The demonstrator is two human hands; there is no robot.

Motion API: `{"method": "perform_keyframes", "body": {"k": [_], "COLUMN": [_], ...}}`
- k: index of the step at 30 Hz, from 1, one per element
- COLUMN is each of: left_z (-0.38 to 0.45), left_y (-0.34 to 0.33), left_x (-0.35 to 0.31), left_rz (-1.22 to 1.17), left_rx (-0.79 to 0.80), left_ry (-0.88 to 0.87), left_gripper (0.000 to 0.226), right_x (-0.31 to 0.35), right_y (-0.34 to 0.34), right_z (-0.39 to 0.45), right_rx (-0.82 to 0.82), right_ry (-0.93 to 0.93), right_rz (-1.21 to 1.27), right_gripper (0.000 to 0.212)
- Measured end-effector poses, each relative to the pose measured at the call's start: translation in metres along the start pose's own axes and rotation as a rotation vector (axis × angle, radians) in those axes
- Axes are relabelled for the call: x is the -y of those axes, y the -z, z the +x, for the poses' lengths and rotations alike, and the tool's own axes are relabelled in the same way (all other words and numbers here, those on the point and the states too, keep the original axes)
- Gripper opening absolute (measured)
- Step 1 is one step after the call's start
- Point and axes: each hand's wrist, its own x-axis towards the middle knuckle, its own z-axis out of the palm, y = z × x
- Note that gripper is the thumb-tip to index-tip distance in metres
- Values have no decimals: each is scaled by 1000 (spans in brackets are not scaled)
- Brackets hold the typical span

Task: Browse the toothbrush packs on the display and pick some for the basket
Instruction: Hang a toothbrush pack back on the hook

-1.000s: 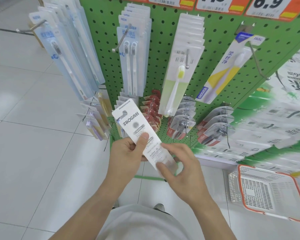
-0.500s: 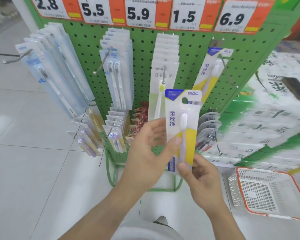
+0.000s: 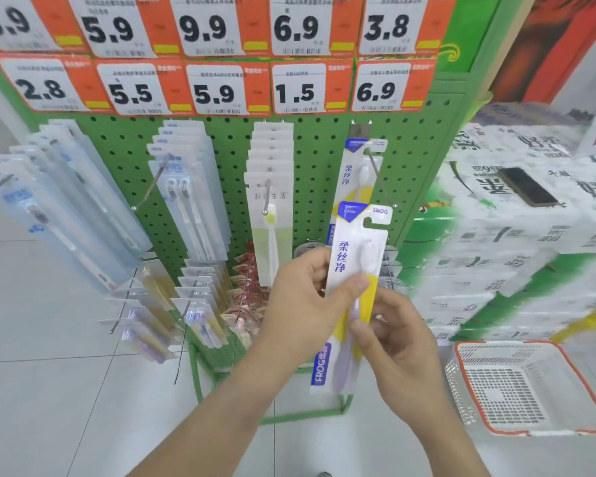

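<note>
front of green pegboard display rack (image 3: 324, 160), held up both-handed: white, yellow and blue carded toothbrush pack (image 3: 353, 290), upright, slightly tilted. left hand (image 3: 307, 304) curled round pack's left edge, thumb pressed on front near brush head. right hand (image 3: 393, 335) pinching lower right edge, thumb on front, other fingers behind. pack well apart from white plastic basket with orange rim (image 3: 530, 387), low on floor at right, looks bare inside.

step in hand, judged: checking pack before choosing. best kept flat to view, thumbs off print, gripped at card edges so blister not crushed. if kept, let go with left, carry with right down to basket, drop flat.

readable: "frog" top right of pack and again vertical on blue strip at bottom left; blue chinese characters down front. same-design pack on hook behind (image 3: 358, 173), also "frog". price tags (image 3: 217, 87) upper row 3.9, 5.9, 9.9, 6.9, 3.8; lower row 2.8, 5.5, 5.9, 1.5, 6.9. "new" on clear twin packs (image 3: 186, 201). small print on tags too blurred. stacked white wrapped tissue bales (image 3: 516, 256) right, big characters, blurred.
</note>
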Motion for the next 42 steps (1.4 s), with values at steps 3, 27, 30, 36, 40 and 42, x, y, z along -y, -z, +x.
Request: {"method": "perform_keyframes", "body": {"k": [3,27,30,36,40,42], "left_z": [2,13,13,14,19,24], "left_y": [-5,-27,-31,-36,-38,-39], "left_x": [0,-8,-7,-5,-13,-18], "left_rz": [29,5,16,122,53,24], "left_rx": [-16,-50,-67,-98,-173,-216], "left_ry": [-16,-124,-132,-151,-219,-253], "left_gripper": [11,22,22,25,33,31], "right_x": [7,7,6,0,-1,0], "right_y": [4,28,30,35,36,36], "right_z": [5,24,26,31,38,41], "right_rx": [-56,-32,-15,65,78,80], "right_ry": [9,69,57,3,-17,-15], "right_rz": [-2,-73,-88,-94,-160,-191], "right_gripper": [29,20,18,20,24,19]}}
